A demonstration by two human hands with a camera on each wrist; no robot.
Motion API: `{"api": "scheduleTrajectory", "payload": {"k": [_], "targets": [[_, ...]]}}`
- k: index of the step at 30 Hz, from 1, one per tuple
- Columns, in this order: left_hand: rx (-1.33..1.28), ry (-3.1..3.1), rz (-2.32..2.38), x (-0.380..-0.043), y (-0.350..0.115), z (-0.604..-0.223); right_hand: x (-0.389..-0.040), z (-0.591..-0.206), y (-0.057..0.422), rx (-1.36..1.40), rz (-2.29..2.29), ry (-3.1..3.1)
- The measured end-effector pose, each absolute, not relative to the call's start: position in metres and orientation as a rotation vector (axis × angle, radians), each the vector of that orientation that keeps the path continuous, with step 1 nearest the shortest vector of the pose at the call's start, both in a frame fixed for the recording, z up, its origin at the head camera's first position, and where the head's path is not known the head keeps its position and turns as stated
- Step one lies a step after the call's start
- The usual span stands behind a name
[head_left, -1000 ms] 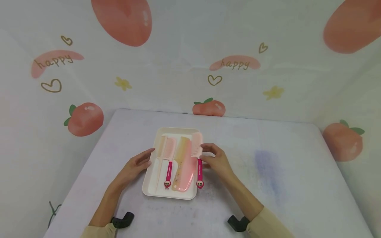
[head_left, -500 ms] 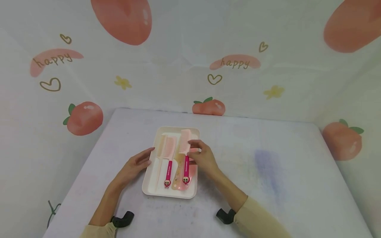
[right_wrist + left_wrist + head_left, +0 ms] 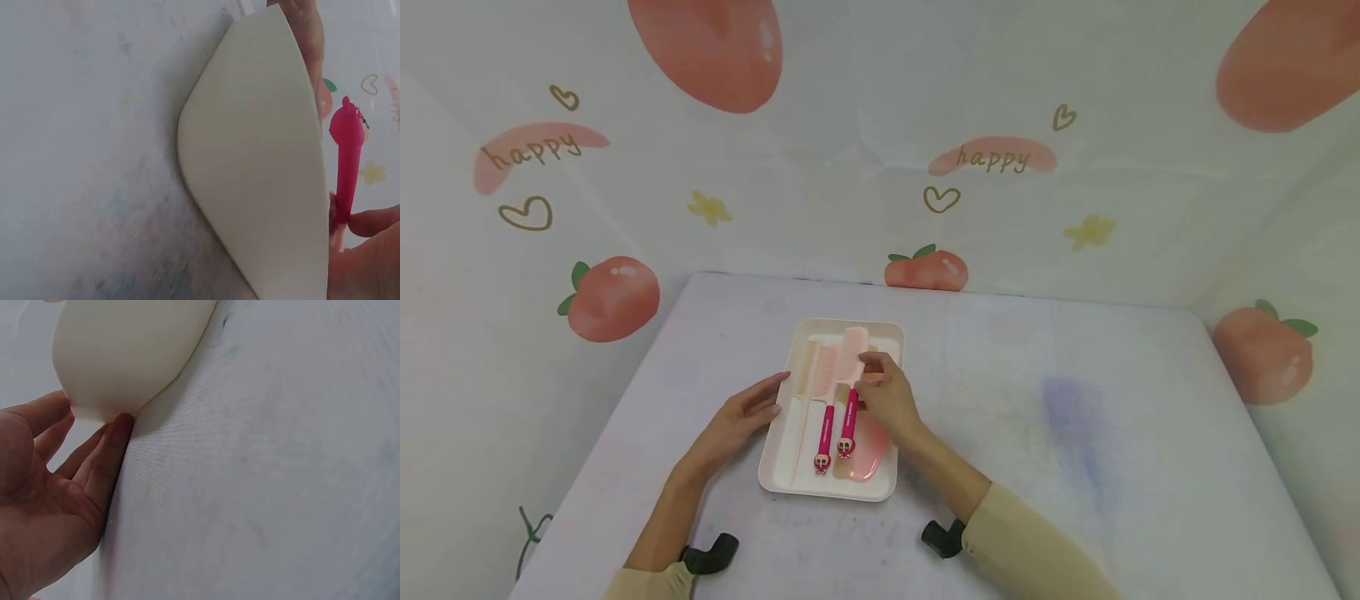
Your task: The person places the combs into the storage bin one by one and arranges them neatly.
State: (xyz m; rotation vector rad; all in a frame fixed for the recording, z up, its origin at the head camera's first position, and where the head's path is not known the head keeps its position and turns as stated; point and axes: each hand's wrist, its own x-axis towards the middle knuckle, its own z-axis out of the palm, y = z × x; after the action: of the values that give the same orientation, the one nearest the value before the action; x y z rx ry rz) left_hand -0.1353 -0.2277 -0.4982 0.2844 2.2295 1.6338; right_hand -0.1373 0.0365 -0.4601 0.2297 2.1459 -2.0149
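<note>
In the head view my right hand (image 3: pixel 891 400) pinches a pink comb (image 3: pixel 847 425) with a magenta character handle. It is held over a white tray (image 3: pixel 781 467), and the handle (image 3: pixel 348 169) rises above the rim in the right wrist view. My left hand (image 3: pixel 741 421) touches the tray's left side, its fingertips at the outer wall (image 3: pixel 125 362) in the left wrist view. In the tray lie a matching handled comb (image 3: pixel 824 433), a cream rat-tail comb (image 3: pixel 807 371) and a translucent pink comb (image 3: pixel 871 446). A yellowish comb (image 3: pixel 842 470) is mostly hidden beneath.
The tray stands on a white-covered table (image 3: pixel 1037 483) with a bluish smudge (image 3: pixel 1078 425) to the right. A cloth backdrop (image 3: pixel 850 167) printed with fruit hangs behind. Each wrist wears a black mount (image 3: pixel 711 556).
My right hand has carried the magenta-handled comb leftward from the tray's right edge to beside the matching comb. The left hand and the tray have stayed nearly in place.
</note>
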Motion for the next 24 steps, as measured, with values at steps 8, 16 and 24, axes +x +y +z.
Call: {"api": "scheduleTrajectory", "payload": {"k": [8,16,24], "targets": [[0.304,2.221,1.654,-0.1356,-0.2282,-0.5005,-0.1385,-0.4665,0.0260,0.249,-1.924,2.199],[0.285,2.224,1.642,-0.1352,-0.2290,-0.5016,-0.1362,-0.4703,0.0260,0.159,-1.777,2.348],[0.287,2.244,1.637,-0.1355,-0.2280,-0.5008,-0.1334,-0.4698,0.0257,0.041,-1.663,2.500]]}}
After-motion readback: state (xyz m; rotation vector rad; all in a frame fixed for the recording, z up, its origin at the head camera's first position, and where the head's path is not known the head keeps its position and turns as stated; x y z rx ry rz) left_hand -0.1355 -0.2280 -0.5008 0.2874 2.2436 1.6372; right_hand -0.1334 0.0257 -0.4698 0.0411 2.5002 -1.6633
